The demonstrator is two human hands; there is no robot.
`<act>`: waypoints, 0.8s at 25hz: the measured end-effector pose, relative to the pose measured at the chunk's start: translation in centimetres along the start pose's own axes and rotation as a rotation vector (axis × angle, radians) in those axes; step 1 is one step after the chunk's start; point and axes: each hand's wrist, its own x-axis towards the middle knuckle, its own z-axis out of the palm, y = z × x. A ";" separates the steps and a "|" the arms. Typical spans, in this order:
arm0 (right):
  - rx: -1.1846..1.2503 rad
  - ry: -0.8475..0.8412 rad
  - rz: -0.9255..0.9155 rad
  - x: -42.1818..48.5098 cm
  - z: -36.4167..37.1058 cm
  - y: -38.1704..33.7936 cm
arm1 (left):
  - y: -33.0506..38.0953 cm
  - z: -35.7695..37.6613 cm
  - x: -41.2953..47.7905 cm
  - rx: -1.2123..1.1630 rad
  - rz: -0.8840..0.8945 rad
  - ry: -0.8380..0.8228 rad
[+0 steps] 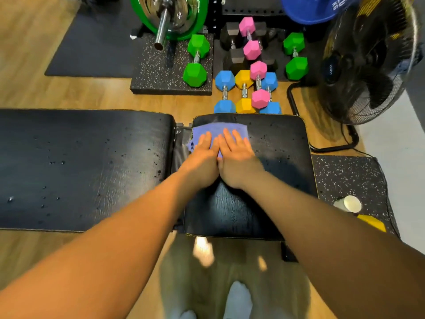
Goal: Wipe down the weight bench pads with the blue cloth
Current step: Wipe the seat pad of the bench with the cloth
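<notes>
The weight bench lies across the view with two black pads. The long back pad (80,166) on the left carries scattered water droplets. The shorter seat pad (282,143) sits to its right. The blue cloth (218,130) lies spread flat on the far left part of the seat pad. My left hand (204,155) and my right hand (236,157) rest side by side on the cloth, palms down, fingers extended and pressing it against the pad. The cloth's near part is hidden under both hands.
Coloured dumbbells (246,93) stand on the floor just beyond the seat pad. A floor fan (368,63) stands at the far right, its base tube beside the pad. A green plate on a barbell (170,17) is behind. A white cup (350,203) sits on a speckled mat (340,176).
</notes>
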 end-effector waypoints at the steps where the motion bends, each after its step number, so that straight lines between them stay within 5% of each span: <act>1: 0.004 0.033 0.012 -0.2 0.3 -0.3 | 0.5 -0.1 -0.4 -0.011 0.000 0.057; 4: -0.053 0.173 0.039 -5.0 2.4 -1.8 | 2.4 0.1 -5.9 -0.217 -0.031 0.078; 9: -0.025 0.089 -0.050 -13.8 4.8 -2.5 | 4.8 3.1 -14.5 -0.348 -0.013 0.113; 15: -0.118 0.128 0.070 -0.7 0.7 2.0 | 1.7 -2.9 0.6 -0.216 0.007 0.056; 17: -0.084 0.050 0.113 4.0 -1.2 3.9 | 1.1 -4.4 6.2 -0.158 -0.042 -0.106; 20: -0.039 0.085 0.117 4.3 -1.5 4.5 | 2.1 -3.7 7.0 -0.149 -0.089 -0.138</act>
